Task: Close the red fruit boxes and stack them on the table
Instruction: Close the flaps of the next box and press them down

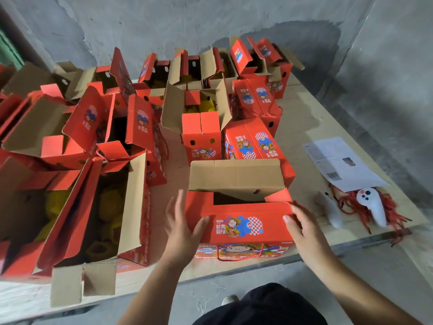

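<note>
At the near edge of the table (311,127), right in front of you, sits the red fruit box (243,228) you are working on. Its near top flap is folded down flat, printed side up, while the far flap (236,174) stands raised, showing plain brown cardboard, and a dark gap remains between them. A red cord handle hangs on the box's front face.

Your left hand (181,225) is at the box's left end: fingers straight and spread along the side, thumb laid on the folded flap. That grip is released, pressing and not clasping. Your right hand (304,227) is at the right end, its fingers lying over the flap's corner and edge with the thumb on top; here too the grip looks relaxed, flat against the cardboard and not clenched.

Just behind this box stand closed boxes (254,143), one row behind another toward the wall. To the left and behind, many open boxes (98,216) crowd the table with flaps up; yellow contents show inside several.

On the right part of the table lie a printed paper sheet (339,160), a pile of red cords (375,207) and two white handheld controllers (372,207) on and beside the cords.
</note>
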